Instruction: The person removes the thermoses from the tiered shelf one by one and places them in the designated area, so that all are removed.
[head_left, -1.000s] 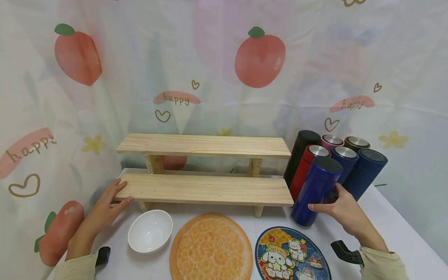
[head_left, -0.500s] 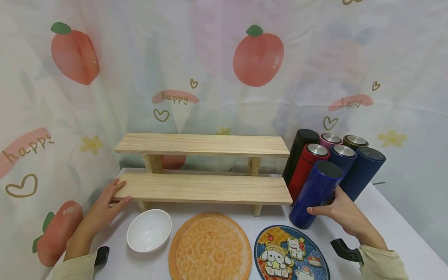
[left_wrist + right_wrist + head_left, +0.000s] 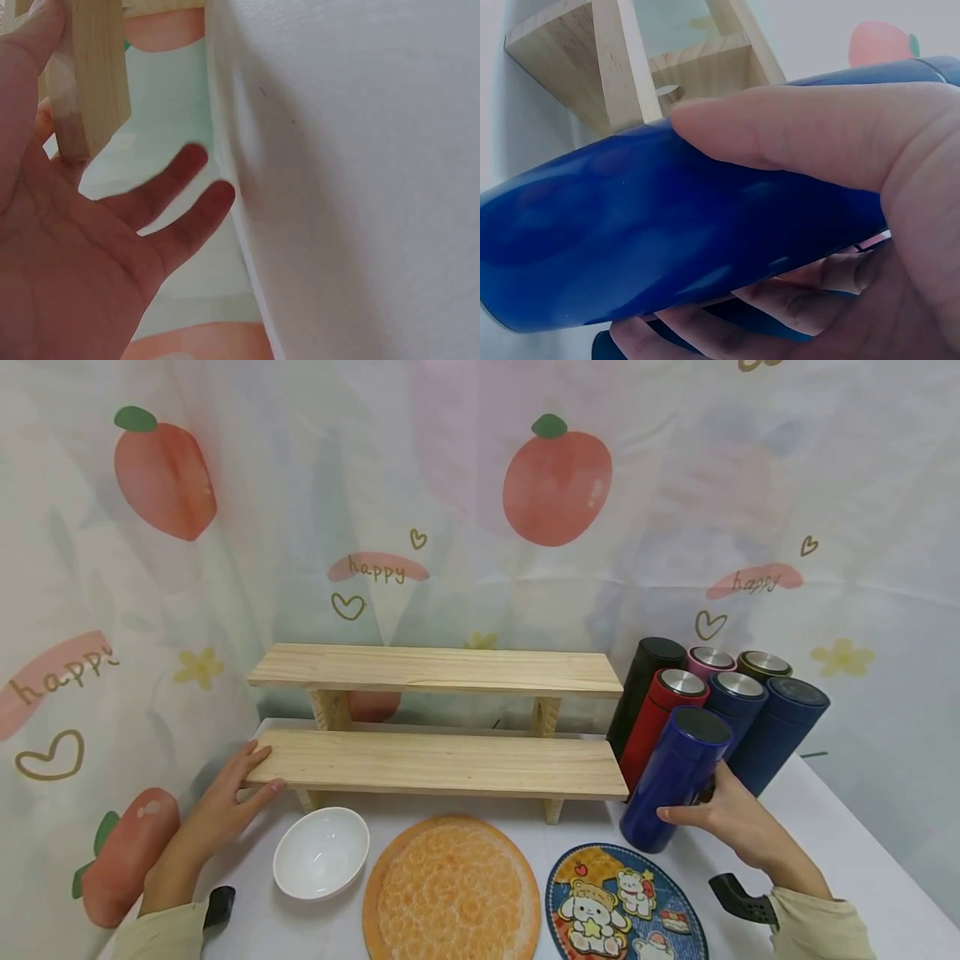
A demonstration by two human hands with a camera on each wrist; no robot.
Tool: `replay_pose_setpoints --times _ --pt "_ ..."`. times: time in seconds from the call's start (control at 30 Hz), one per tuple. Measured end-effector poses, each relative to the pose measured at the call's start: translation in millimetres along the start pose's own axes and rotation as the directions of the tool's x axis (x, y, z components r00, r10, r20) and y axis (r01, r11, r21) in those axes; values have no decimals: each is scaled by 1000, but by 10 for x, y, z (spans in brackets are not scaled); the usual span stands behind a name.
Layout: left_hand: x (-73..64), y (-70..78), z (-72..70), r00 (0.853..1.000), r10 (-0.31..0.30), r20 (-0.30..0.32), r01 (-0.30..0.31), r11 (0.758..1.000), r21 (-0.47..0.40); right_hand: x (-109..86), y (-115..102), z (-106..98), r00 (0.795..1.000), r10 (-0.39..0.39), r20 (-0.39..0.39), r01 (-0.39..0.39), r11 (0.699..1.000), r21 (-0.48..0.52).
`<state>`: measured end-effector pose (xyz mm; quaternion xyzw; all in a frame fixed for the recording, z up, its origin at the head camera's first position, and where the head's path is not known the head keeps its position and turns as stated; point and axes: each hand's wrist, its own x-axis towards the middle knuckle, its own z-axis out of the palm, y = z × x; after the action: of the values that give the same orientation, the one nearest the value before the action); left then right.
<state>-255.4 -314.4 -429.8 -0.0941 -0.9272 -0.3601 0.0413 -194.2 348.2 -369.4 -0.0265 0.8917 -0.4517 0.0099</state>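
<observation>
In the head view my right hand grips a glossy blue thermos flask in front of the other flasks. The right wrist view shows the thumb across one side of the blue flask and the fingers curled round the other. Whether its base touches the table I cannot tell. My left hand holds the left end of the lower board of a two-tier wooden shelf. In the left wrist view, the thumb and a finger pinch the board, while two other fingers stick out.
Behind the blue flask, several flasks stand close together, including a red one, a black one and a dark blue one. A white bowl, a round bread-patterned mat and a round cartoon mat lie before the shelf.
The blue flask in my right hand has shifted slightly toward me, away from the group behind it. My left hand stays on the shelf end.
</observation>
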Motion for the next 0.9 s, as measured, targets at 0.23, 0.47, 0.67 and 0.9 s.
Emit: replay_pose_setpoints --times 0.23,0.47,0.67,0.9 --pt "-28 63 -61 1000 6 -10 -6 998 70 11 0 8 999 14 37 -13 1000 -26" --pt "7 362 -81 984 155 -88 -144 982 119 -107 -129 -176 999 50 -16 -52 989 -137" --pt "19 851 -61 946 309 -99 -294 945 145 -393 -361 -361 957 -136 -255 91 979 -180" --pt "-101 1321 118 882 459 -105 -429 876 222 -665 -818 -149 747 -503 -434 360 855 -373"
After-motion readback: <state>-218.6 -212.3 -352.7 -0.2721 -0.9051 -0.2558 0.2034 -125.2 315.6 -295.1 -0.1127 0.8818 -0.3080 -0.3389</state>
